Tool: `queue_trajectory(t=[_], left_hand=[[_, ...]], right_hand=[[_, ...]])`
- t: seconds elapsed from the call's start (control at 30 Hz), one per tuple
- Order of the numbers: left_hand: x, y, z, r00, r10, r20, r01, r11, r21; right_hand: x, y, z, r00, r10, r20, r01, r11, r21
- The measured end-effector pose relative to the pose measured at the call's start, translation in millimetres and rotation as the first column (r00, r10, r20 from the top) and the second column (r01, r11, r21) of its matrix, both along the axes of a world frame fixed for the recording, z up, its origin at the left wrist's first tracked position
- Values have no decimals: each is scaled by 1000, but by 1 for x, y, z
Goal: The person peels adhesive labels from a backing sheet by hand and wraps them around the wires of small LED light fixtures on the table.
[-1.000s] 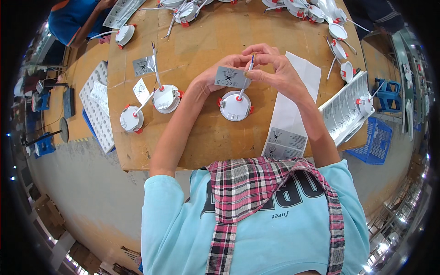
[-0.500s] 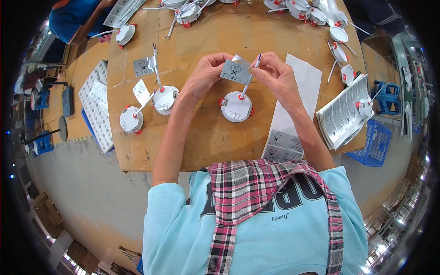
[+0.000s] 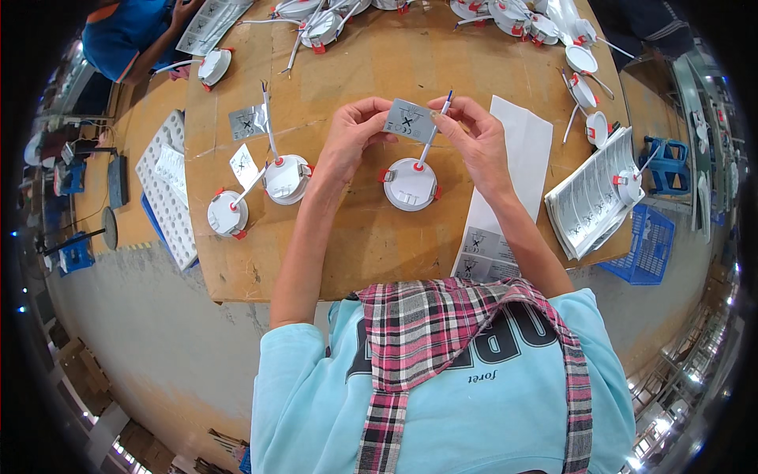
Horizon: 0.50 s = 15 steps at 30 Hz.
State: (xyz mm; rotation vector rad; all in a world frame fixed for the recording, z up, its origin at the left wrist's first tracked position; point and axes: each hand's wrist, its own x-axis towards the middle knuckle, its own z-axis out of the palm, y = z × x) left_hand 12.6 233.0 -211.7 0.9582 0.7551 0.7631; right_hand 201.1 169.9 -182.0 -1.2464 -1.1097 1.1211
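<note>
A silver label point(image 3: 409, 121) with dark printing is pinched at its left edge by my left hand point(image 3: 360, 134). My right hand point(image 3: 472, 141) closes on the label's right end and on the white cable point(image 3: 431, 144), whose blue-tipped wire end sticks up past the fingers. That cable rises from a round white downlight point(image 3: 410, 185) with red-ended spring clips, lying on the table below my hands. To the left lie two more downlights, one point(image 3: 286, 180) with a silver label point(image 3: 249, 121) round its cable, the other point(image 3: 227, 213) with a label point(image 3: 244, 166) that looks white.
A white label sheet point(image 3: 505, 174) lies beside my right forearm. Stacked label sheets point(image 3: 591, 197) with a downlight point(image 3: 628, 186) on top sit at the table's right edge. Several downlights point(image 3: 320, 30) crowd the far side. A perforated white tray point(image 3: 164, 186) stands left; a co-worker's sleeve point(image 3: 126, 35) shows far left.
The label has turned flatter toward me and straightened between my hands, and its left part no longer curls up. My left hand has shifted slightly; the downlight stays nearly in place.
</note>
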Motion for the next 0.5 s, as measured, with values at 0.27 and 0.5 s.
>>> queue_trajectory(t=[0.27,0.5], left_hand=[[-1,1,2,1000,13,-19,-13,1000,-3],[-4,3,11,999,6,-52,-5,1000,24]], right_hand=[[1,2,3,999,-3,38,4,1000,-29],[0,4,5,999,6,37,-5,1000,-17]])
